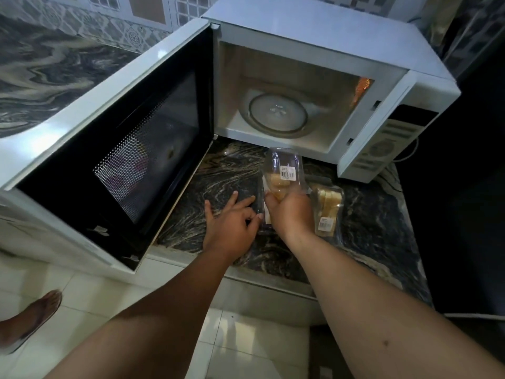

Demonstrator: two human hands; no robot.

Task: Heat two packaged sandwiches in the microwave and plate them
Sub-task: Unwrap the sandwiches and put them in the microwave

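Observation:
A white microwave (pixel 314 31) stands on the dark marbled counter (pixel 226 170) with its door (pixel 114 149) swung wide to the left. Its glass turntable (pixel 277 113) is bare. My right hand (pixel 291 212) grips a clear plastic sandwich pack (pixel 284 170) with a barcode label, held upright just in front of the microwave's opening. My left hand (pixel 232 222) rests beside it on the counter, fingers spread, thumb and a fingertip touching the pack's lower left edge. A second sandwich pack (pixel 328 209) lies on the counter to the right of my right hand.
The microwave's control panel (pixel 390 140) is at the right, with a cable trailing behind. The open door blocks the counter's left side. A tiled floor lies below the counter edge, and a foot in a sandal (pixel 35 315) stands at the lower left.

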